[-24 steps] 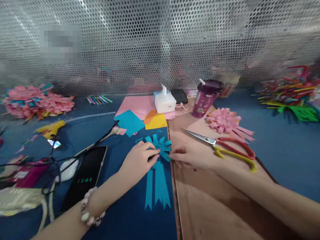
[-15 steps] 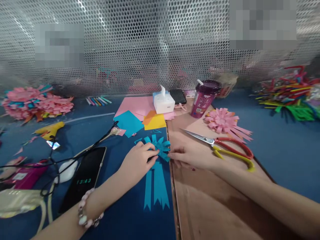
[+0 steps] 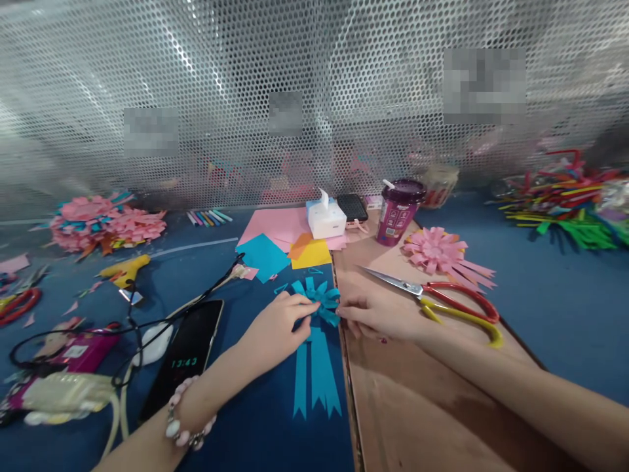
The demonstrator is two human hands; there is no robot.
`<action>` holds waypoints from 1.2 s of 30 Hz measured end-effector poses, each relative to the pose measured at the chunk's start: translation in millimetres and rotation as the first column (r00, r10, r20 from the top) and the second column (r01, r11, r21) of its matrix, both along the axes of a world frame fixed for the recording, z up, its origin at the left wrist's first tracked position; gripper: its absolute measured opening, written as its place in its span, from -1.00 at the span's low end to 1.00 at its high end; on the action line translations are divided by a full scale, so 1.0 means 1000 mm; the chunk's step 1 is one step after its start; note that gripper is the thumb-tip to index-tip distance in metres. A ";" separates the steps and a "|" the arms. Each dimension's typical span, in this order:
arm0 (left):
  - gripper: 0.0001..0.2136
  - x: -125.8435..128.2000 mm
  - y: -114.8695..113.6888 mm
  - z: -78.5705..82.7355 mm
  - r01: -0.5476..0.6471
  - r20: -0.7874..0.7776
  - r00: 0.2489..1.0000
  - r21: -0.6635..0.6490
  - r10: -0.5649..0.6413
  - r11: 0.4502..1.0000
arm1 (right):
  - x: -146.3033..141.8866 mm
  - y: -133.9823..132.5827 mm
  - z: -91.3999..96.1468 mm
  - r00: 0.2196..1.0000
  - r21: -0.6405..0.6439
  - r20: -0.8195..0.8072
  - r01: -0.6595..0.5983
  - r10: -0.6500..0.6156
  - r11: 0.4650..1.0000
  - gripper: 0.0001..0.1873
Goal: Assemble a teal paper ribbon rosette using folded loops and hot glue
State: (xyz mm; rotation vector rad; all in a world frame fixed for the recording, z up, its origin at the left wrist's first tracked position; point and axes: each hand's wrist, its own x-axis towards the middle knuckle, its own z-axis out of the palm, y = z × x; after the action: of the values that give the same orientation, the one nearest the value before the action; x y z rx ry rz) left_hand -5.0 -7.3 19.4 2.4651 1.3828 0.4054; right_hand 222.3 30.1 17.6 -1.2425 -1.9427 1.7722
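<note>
A blue paper flower [image 3: 322, 298] with looped petals lies on the dark blue surface, and blue ribbon-like paper tails [image 3: 324, 373] with notched ends stretch below it. My left hand [image 3: 280, 324] comes in from the left with curled fingers; its index fingertip presses on the flower's centre and the thumb is by the lower petals. At the flower's right edge, my right hand [image 3: 373, 318] is closed, thumb and index finger pinching a petal. Beyond that hand lie scissors [image 3: 417, 290] with one red and one yellow handle, blades partly apart. Parts of the lower petals are hidden by my fingers.
Blue paper [image 3: 263, 257], yellow paper [image 3: 312, 252], a tissue pack [image 3: 327, 219] and a purple cup [image 3: 399, 216] stand or lie behind. A pink paper flower [image 3: 435, 250] is at right. Leftward are a phone [image 3: 189, 351], cables and a yellow glue gun [image 3: 125, 269].
The view has tilted up and turned a little left, so most things appear lower and further right. Both hands remain at the blue paper flower, with only slight finger movement.
</note>
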 end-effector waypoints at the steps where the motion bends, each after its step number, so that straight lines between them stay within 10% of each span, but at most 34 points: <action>1: -0.65 -0.002 0.001 0.002 -0.008 0.017 1.000 0.006 0.008 1.000 | 0.000 0.000 -0.001 1.000 0.002 -0.014 -0.002 0.002 1.000 -0.69; 9: -0.75 -0.018 0.008 0.016 -0.068 0.067 0.996 0.076 0.063 0.995 | 0.000 0.000 -0.005 0.999 0.007 0.005 0.035 -0.035 0.999 -0.69; 25: -0.88 -0.011 0.015 -0.005 0.139 -0.132 0.985 0.215 -0.112 0.967 | -0.001 -0.001 -0.005 0.996 -0.032 -0.056 0.065 -0.067 0.997 -0.74; 32: -0.85 -0.014 0.015 0.006 -0.062 0.213 0.977 0.206 0.018 0.977 | 0.002 0.000 -0.013 0.964 -0.097 -0.182 0.177 -0.193 0.979 -0.69; 36: -0.85 -0.017 0.014 0.019 -0.255 0.460 0.851 -0.061 0.254 0.965 | -0.001 -0.004 -0.021 0.859 -0.105 -0.372 0.339 -0.353 0.935 -0.68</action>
State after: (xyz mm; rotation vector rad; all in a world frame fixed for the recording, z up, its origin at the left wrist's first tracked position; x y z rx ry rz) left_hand -22.5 6.8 38.6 1.9928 1.4843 0.9852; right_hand 221.5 26.3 -3.4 -1.0686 -1.3762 1.7094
